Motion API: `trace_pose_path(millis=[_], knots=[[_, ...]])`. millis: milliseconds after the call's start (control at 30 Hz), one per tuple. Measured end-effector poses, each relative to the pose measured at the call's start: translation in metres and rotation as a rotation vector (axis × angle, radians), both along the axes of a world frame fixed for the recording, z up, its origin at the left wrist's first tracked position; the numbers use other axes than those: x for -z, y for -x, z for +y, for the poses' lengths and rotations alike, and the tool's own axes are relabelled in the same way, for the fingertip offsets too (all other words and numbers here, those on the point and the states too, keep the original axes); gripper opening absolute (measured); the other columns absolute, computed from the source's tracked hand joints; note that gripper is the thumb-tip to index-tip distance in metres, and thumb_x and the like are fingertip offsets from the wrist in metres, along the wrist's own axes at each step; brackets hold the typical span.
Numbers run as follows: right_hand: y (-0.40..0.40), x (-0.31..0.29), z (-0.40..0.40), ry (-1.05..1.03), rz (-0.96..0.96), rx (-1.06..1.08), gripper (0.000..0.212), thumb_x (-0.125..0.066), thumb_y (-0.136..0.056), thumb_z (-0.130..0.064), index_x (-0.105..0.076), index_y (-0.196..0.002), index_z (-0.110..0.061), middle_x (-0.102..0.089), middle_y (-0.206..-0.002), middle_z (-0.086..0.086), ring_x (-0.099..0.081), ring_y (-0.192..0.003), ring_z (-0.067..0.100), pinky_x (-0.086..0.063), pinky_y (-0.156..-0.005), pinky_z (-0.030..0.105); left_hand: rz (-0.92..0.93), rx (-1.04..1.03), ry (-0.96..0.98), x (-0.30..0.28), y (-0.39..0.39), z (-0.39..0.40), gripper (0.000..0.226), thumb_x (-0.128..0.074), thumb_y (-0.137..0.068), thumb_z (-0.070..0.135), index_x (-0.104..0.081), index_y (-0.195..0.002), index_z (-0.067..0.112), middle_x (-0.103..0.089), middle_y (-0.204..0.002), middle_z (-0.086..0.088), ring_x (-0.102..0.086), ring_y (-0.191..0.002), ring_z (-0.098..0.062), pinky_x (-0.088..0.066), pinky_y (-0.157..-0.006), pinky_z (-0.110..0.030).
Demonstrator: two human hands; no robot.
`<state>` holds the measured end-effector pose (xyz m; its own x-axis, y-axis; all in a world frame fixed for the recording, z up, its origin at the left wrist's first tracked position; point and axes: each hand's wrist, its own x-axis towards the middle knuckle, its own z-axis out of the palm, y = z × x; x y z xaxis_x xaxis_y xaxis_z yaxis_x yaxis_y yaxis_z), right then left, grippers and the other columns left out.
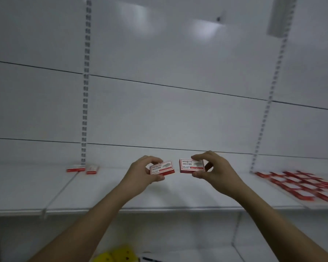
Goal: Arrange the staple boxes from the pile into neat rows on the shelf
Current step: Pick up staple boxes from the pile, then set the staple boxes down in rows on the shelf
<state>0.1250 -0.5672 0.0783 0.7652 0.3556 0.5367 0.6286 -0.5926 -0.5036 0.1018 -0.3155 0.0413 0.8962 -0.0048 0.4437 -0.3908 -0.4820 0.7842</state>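
Note:
My left hand (142,173) grips a small red-and-white staple box (162,167) by its edges, held flat above the white shelf (106,191). My right hand (214,171) pinches a second staple box (191,166) of the same kind, just to the right of the first; a narrow gap separates the two boxes. Two more staple boxes (76,169) (92,169) lie side by side at the back of the shelf on the left. Several boxes in a spread-out pile (299,184) cover the shelf at the far right, blurred.
The white back wall carries two slotted uprights (85,103) (267,110). A thin divider (59,193) crosses the shelf on the left. Below the shelf edge lie yellow items (116,255) and a lower shelf.

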Motion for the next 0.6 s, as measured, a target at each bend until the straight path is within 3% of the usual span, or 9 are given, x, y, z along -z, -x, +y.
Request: trace_pose_path(millis=[200, 300, 400, 500, 600], knots=[[0.065, -0.010, -0.149, 0.003, -0.010, 0.162, 0.037, -0.079, -0.075, -0.025, -0.061, -0.104, -0.039, -0.060, -0.100, -0.023, -0.061, -0.078, 0.003, -0.045, -0.064, 0.008, -0.009, 0.110, -0.063, -0.018, 0.032, -0.142, 0.043, -0.082, -0.070, 0.005, -0.067, -0.105, 0.024, -0.064, -0.105, 0.009, -0.058, -0.068, 0.011, -0.043, -0.062, -0.005], [0.082, -0.009, -0.211, 0.013, 0.001, 0.245, 0.038, -0.077, -0.077, -0.026, -0.063, -0.112, -0.032, -0.060, -0.098, -0.020, -0.061, -0.081, 0.005, -0.049, -0.066, 0.015, -0.016, 0.148, -0.101, -0.026, 0.033, -0.204, 0.042, -0.082, -0.071, 0.009, -0.067, -0.105, 0.027, -0.063, -0.105, 0.011, -0.059, -0.072, 0.006, -0.042, -0.062, -0.004], [0.094, 0.000, -0.268, -0.008, 0.006, 0.332, 0.039, -0.076, -0.079, -0.025, -0.063, -0.115, -0.027, -0.060, -0.099, -0.016, -0.061, -0.081, 0.006, -0.051, -0.066, 0.016, -0.012, 0.196, -0.137, -0.030, 0.026, -0.263, 0.040, -0.081, -0.072, 0.014, -0.065, -0.104, 0.031, -0.062, -0.105, 0.012, -0.059, -0.075, -0.003, -0.044, -0.061, -0.010], [0.100, 0.013, -0.324, -0.033, 0.042, 0.408, 0.040, -0.075, -0.080, -0.025, -0.063, -0.117, -0.027, -0.060, -0.100, -0.015, -0.061, -0.079, 0.001, -0.047, -0.058, 0.010, -0.007, 0.248, -0.209, -0.030, 0.012, -0.319, 0.038, -0.082, -0.072, 0.024, -0.064, -0.103, 0.034, -0.063, -0.104, 0.014, -0.058, -0.083, -0.005, -0.047, -0.072, -0.020], [0.098, 0.024, -0.379, -0.026, 0.078, 0.495, 0.038, -0.075, -0.080, -0.027, -0.063, -0.116, -0.029, -0.064, -0.101, -0.010, -0.062, -0.077, -0.001, -0.045, -0.056, 0.009, -0.020, 0.304, -0.269, -0.029, -0.009, -0.373, 0.038, -0.083, -0.070, 0.029, -0.064, -0.102, 0.037, -0.062, -0.104, 0.014, -0.057, -0.091, -0.006, -0.043, -0.074, -0.019]])
